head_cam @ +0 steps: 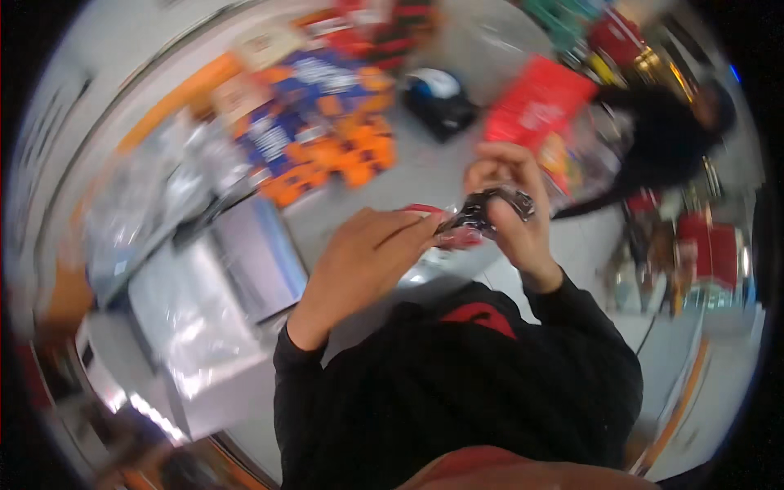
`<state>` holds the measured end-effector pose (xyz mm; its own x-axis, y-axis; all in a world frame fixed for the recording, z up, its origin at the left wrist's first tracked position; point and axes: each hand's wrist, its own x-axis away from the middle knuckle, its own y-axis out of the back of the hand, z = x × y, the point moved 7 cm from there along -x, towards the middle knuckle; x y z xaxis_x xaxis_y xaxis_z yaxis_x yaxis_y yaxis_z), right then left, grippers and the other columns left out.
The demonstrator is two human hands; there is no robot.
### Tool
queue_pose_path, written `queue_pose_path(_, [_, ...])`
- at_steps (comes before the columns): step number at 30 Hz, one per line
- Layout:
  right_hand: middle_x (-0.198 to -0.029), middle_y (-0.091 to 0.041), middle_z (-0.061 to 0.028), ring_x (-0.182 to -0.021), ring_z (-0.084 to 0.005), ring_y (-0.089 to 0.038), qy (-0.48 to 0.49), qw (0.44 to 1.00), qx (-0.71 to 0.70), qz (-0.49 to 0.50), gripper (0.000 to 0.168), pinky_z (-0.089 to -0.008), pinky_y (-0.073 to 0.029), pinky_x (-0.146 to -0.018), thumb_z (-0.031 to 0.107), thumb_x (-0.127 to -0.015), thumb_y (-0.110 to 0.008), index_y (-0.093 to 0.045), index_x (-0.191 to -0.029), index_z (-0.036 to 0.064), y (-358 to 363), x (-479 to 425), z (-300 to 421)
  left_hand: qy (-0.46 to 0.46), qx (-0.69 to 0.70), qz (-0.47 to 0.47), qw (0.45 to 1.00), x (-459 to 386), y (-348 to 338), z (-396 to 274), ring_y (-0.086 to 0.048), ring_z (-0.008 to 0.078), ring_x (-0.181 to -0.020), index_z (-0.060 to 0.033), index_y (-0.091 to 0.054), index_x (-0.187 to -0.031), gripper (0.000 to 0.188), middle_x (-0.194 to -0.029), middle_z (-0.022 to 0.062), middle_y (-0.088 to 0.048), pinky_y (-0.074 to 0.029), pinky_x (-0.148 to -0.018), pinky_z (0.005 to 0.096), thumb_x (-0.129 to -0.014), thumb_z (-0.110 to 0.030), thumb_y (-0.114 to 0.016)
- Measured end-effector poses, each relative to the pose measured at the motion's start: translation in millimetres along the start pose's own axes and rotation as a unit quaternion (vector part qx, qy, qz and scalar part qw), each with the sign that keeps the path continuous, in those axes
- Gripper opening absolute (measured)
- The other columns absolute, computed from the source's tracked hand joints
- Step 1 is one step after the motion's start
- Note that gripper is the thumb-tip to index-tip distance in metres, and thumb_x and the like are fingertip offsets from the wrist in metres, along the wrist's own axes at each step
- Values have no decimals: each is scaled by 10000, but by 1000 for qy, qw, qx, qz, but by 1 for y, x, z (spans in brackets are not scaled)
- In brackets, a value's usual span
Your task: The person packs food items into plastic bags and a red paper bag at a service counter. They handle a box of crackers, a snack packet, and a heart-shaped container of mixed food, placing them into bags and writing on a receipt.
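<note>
A small black item in shiny clear plastic [474,211] is held between my two hands, over the front edge of a grey table [318,226]. My right hand [517,208] grips it, its thumb laid across the black part and its fingers curled behind. At the other end, the fingertips of my left hand [383,254] close on the plastic. Something red [459,237] shows beneath the black part; blur hides what it is. Beyond my right hand lies a red packet [539,104] with pale print.
Several orange-and-blue packs [318,110] cover the table's far left. Nearby is a black object with a white-and-blue top [438,101]. Clear plastic bags [190,306] lie left. A person in dark clothing [661,135] is at the right, near shelves of red goods [707,251].
</note>
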<state>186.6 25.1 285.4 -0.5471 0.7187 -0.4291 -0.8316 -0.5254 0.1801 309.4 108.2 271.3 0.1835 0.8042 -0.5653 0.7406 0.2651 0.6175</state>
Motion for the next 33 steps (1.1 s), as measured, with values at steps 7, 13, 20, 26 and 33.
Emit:
queue_pose_path(7, [-843, -573, -113, -721, -138, -562, 134, 885, 226, -386, 84, -200, -462, -566, 68, -820, -540, -507, -885, 26, 250, 120, 56, 23, 123, -179, 976, -58, -120, -51, -430, 302, -1070, -76, -429, -1152, 652, -1198, 166, -409, -364, -877, 372, -585, -137, -746])
queue_pose_path(13, [-984, -570, -164, -792, -162, -571, 198, 927, 287, -137, 189, -214, -446, -611, -34, -829, -439, -495, -1008, -11, 360, 73, 54, 82, 75, -193, 975, -135, -233, -70, -475, 315, -963, -52, -410, -1140, 574, -1052, 175, -479, -401, -792, 368, -646, -134, -690])
queue_pose_path(20, [-981, -576, -179, -929, -292, -558, 286, 853, 266, 344, 386, -337, -417, -813, -74, -540, -422, -569, -895, -43, 336, -7, 14, 122, 78, -416, 898, -92, -269, -56, -505, 198, -746, -21, -476, -968, 221, -826, 99, -512, -408, -616, 284, -765, -59, -554])
queue_pose_path(26, [-970, -583, -83, -907, -228, -556, 402, 727, 138, 540, 244, -346, -450, -727, -52, -651, -531, -541, -888, 3, 223, 7, -28, 106, 159, -564, 803, -81, -265, -67, -449, 110, -694, -29, -458, -881, 73, -916, 84, -463, -381, -591, 229, -831, -75, -483])
queue_pose_path(33, [-955, -586, -79, -837, -273, -566, 358, 716, 80, 594, 222, -316, -451, -751, -8, -677, -560, -549, -898, 9, 242, -5, -11, 133, 133, -601, 777, -78, -255, -71, -457, 107, -702, -17, -462, -897, 96, -941, 92, -477, -389, -612, 219, -802, -25, -473])
